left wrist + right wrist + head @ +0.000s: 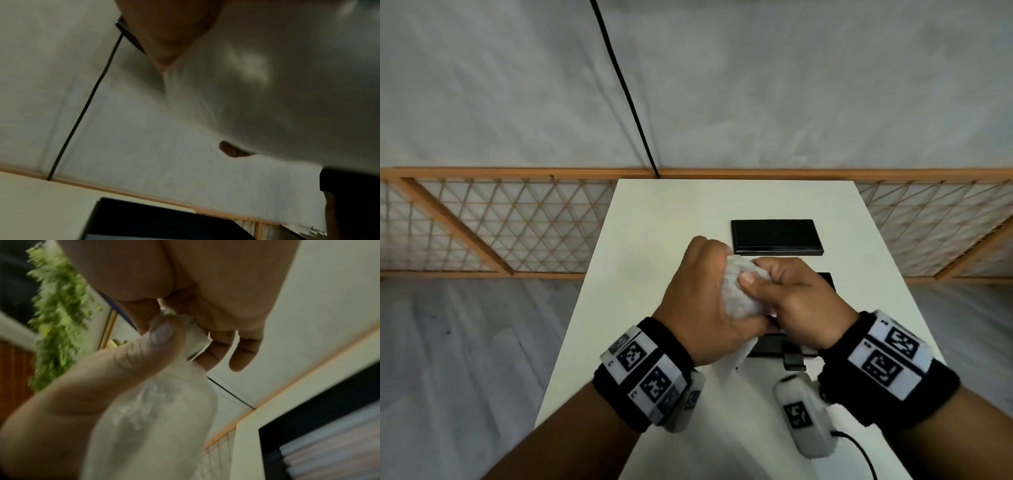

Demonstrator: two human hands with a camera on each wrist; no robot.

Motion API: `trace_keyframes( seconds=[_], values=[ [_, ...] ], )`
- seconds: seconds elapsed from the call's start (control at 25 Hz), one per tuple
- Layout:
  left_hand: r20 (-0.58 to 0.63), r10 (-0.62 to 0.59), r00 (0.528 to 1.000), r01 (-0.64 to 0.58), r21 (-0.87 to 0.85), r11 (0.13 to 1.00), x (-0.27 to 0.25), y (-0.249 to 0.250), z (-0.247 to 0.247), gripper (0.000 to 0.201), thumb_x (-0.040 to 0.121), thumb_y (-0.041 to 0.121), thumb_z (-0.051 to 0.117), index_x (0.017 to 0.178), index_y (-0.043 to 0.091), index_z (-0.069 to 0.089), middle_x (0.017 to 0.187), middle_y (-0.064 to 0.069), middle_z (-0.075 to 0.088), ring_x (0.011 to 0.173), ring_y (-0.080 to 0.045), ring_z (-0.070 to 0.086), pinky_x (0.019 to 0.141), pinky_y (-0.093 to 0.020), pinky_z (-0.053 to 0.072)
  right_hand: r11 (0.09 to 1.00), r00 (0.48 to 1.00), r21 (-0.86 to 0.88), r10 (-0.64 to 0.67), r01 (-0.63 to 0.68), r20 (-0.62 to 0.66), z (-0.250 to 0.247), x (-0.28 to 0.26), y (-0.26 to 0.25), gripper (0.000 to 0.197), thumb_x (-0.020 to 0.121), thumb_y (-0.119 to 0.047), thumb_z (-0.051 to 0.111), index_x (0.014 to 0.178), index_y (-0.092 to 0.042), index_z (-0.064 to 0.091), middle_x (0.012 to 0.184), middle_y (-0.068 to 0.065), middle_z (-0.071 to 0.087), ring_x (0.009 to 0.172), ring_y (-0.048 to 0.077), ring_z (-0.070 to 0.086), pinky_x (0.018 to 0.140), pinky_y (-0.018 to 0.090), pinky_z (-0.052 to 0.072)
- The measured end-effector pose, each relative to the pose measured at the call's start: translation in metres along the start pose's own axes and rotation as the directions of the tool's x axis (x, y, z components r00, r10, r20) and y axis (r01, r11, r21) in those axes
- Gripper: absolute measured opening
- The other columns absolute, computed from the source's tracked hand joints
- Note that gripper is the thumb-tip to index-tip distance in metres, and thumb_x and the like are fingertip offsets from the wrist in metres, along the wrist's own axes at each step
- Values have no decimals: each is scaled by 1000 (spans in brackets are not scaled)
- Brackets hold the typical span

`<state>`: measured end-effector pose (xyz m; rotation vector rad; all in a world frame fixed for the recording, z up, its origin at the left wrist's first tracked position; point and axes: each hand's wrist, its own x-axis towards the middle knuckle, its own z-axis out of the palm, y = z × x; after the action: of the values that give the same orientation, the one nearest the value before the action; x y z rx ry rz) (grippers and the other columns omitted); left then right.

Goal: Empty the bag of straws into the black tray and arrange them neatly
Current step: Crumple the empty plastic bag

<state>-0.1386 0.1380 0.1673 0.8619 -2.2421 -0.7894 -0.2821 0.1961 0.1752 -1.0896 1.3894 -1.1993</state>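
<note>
I'm scrunching the clear bag (pixel 739 291) up between both hands over the near end of the table (pixel 654 222), my left hand (pixel 698 301) wrapping around it and my right hand (pixel 798 301) pinching the plastic with my thumb. Straws (pixel 337 449) are lying in the black tray (pixel 767 347) right under my wrists. Further back, a second black tray (pixel 775 237) is sitting mid-table with open white surface all around it.

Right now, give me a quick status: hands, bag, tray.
Left hand and right hand both grip the crumpled plastic bag. Straws already in the near black tray. Second black tray beyond. Nothing in the way.
</note>
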Motion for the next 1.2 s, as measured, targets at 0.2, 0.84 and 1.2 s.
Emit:
trace_keyframes(
  seconds=[0.2,0.84,1.2],
  values=[
    [110,105,988,-112,60,992,-4,22,17,57,62,29,89,100,16,49,94,3,51,80,-12,48,66,-20,40,993,995,61,97,-98,25,-14,-13,20,21,86,-19,54,73,-25,68,81,0,64,79,13,60,82,35,48],
    [67,226,972,-225,-19,974,-26,19,4,66,64,36,72,120,9,51,119,-3,52,110,-20,53,94,-29,45,876,956,383,255,-293,147,14,-27,9,22,86,-3,50,74,-5,69,76,16,67,70,20,68,60,28,54],
    [-42,221,974,-217,90,972,-52,-47,-54,69,61,62,78,106,18,47,92,4,55,73,-11,51,61,-21,44,777,805,268,462,-570,373,95,-3,-19,20,69,-15,58,79,-1,68,73,18,63,59,28,63,55,33,56]
  ],
)
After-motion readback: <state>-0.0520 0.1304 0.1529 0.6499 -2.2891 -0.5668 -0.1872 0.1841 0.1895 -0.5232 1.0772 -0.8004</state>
